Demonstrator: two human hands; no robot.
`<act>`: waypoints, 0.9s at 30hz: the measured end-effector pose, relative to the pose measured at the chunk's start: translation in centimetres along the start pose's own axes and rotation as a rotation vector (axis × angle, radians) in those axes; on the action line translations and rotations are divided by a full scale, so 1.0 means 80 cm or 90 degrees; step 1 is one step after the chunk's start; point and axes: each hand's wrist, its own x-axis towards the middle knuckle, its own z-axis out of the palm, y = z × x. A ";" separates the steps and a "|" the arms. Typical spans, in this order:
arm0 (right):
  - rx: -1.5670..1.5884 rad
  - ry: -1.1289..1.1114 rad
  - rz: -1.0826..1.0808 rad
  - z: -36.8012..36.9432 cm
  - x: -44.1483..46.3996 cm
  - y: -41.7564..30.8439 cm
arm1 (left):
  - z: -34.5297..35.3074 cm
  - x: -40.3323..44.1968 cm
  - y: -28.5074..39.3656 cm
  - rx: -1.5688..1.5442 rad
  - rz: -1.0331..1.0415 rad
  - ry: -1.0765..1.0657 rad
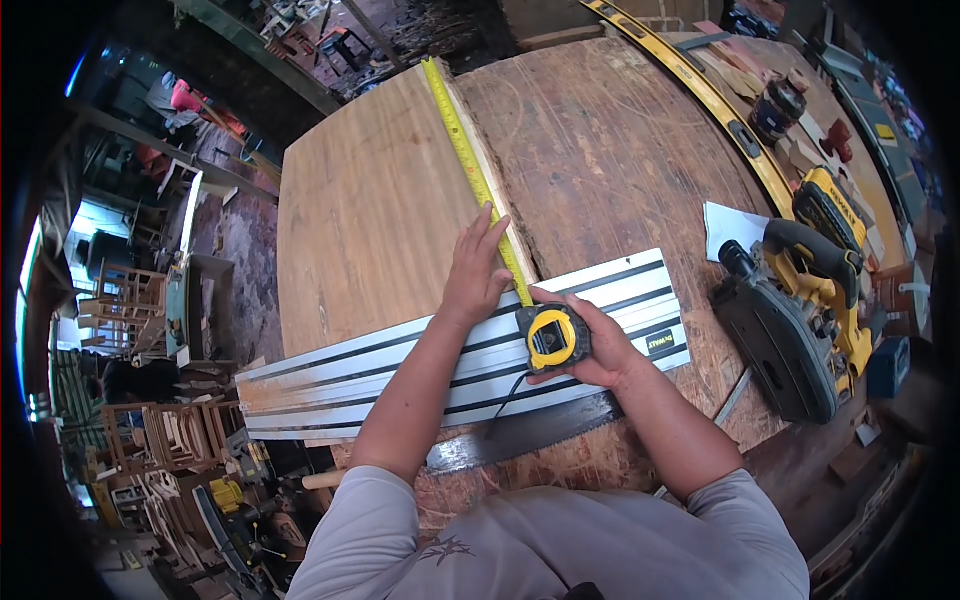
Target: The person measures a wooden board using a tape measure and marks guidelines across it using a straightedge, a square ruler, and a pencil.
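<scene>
In the head view, the tape measure [557, 338] is held in the right hand [603, 345], whose fingers and thumb are closed around the case from its 3 o'clock side. The case is held over the metal guide rail [625, 300]. From it the yellow blade [457, 142] is drawn out toward 11 o'clock, along the edge of the wide board [365, 190], up to the board's far end.

The left hand [472, 275] is placed beside the blade, partly open, with fingers extended and slightly spread; the blade is reached by the fingertips and is not gripped in a fist. The case lies at about 4 o'clock from this hand, near it but apart.

The rail is laid across the near end of the board and over the worktable [600, 130]. At 7 o'clock from the case, a handsaw [520, 438] is partly covered by the rail. At 3 o'clock from the right hand, well apart, a power saw [785, 335] is seen, and toward 1 o'clock a yellow level [690, 78] is laid on the table.
</scene>
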 end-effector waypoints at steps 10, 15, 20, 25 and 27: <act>0.104 -0.041 0.001 -0.020 0.004 0.015 | 0.003 0.002 -0.003 0.029 -0.004 -0.037; 0.055 -0.022 0.012 -0.015 -0.003 0.007 | 0.001 0.000 -0.002 0.041 -0.003 -0.038; 0.024 -0.024 -0.004 -0.011 -0.001 -0.003 | 0.004 -0.001 0.002 -0.037 -0.008 0.092; 0.033 -0.029 -0.001 -0.011 0.002 -0.002 | 0.009 0.024 -0.032 -0.277 -0.245 0.117; 0.031 -0.031 -0.005 -0.012 0.003 0.001 | 0.004 0.053 -0.037 -0.258 -0.302 0.108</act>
